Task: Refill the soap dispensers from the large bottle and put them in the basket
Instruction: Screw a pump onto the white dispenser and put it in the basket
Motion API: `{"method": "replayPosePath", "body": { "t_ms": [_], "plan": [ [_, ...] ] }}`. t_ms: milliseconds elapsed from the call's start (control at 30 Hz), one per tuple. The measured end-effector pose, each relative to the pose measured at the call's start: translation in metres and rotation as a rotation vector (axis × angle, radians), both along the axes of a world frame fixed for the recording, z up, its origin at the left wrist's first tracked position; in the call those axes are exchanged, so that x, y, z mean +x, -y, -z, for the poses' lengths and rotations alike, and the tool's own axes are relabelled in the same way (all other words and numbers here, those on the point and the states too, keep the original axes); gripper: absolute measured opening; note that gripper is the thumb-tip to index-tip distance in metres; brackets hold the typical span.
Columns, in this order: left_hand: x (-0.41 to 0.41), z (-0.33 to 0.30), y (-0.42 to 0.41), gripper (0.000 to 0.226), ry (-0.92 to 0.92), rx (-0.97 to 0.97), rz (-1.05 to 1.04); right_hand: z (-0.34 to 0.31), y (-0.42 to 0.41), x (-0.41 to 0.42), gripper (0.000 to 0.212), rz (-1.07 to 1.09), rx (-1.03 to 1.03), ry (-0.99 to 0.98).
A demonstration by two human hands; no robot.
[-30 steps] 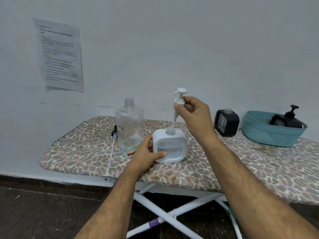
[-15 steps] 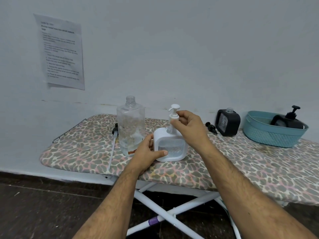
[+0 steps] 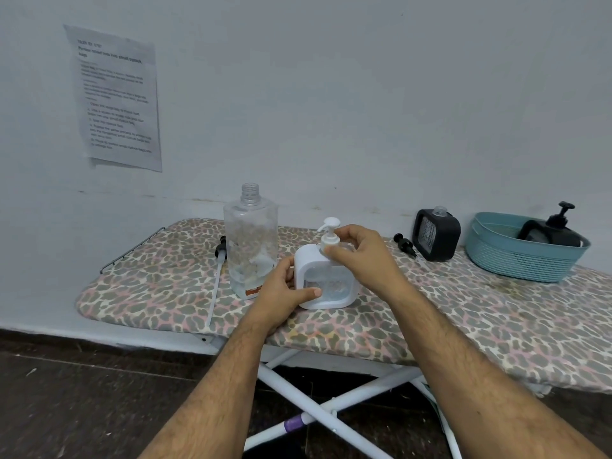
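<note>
White dispenser (image 3: pixel 326 281) is steadied on the bench (image 3: pixel 463 313) mid-scene by the left hand (image 3: pixel 281 293) wrapped around its side, so the pump collar (image 3: pixel 330 240), pinched by right hand (image 3: pixel 361 256), can presumably be screwed down.

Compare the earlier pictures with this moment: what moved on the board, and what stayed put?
The right hand lowered the white pump from above the white dispenser down into its neck, keeping its grip. The left hand kept holding the dispenser's side. Large bottle, black dispenser and basket stayed.
</note>
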State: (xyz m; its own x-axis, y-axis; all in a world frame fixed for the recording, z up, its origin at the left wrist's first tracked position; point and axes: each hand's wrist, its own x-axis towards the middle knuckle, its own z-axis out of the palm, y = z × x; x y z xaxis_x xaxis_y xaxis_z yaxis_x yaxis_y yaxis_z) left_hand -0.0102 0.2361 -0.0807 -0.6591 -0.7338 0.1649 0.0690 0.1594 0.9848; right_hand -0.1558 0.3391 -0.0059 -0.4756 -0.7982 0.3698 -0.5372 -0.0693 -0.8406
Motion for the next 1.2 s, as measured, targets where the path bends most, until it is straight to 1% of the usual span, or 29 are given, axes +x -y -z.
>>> {"method": "replayPosePath", "body": {
  "t_ms": [100, 167, 267, 333, 467, 600, 867, 1000, 1200],
  "plan": [
    [-0.001, 0.002, 0.001, 0.064, 0.008, -0.011, 0.002, -0.002, -0.002, -0.002, 0.026, 0.014, 0.015, -0.011],
    [-0.001, 0.003, 0.002, 0.064, 0.012, -0.008, -0.004, -0.004, -0.003, -0.001, 0.032, -0.013, 0.031, 0.009],
    [0.0, 0.004, 0.002, 0.066, 0.019, -0.007, -0.004, -0.007, -0.005, 0.002, 0.046, -0.029, -0.015, 0.112],
    [0.0, 0.005, 0.003, 0.068, 0.022, -0.012, -0.001, -0.009, -0.006, 0.002, 0.05, -0.024, -0.054, 0.124],
    [0.0, 0.003, 0.003, 0.073, 0.025, -0.014, -0.002, -0.009, -0.006, 0.002, 0.051, -0.035, -0.063, 0.104],
    [0.0, 0.003, 0.003, 0.068, 0.025, -0.015, -0.001, -0.01, -0.006, 0.002, 0.057, -0.007, -0.073, 0.086],
    [0.0, 0.002, 0.001, 0.068, 0.021, 0.003, -0.002, -0.01, -0.004, 0.001, 0.056, -0.04, -0.044, 0.085],
    [0.001, 0.001, 0.0, 0.067, 0.02, 0.003, 0.0, -0.011, -0.004, 0.002, 0.062, -0.008, -0.053, 0.062],
    [0.0, 0.002, 0.001, 0.066, 0.022, 0.007, -0.005, -0.01, -0.003, 0.004, 0.057, -0.033, -0.051, 0.107]
  ]
}}
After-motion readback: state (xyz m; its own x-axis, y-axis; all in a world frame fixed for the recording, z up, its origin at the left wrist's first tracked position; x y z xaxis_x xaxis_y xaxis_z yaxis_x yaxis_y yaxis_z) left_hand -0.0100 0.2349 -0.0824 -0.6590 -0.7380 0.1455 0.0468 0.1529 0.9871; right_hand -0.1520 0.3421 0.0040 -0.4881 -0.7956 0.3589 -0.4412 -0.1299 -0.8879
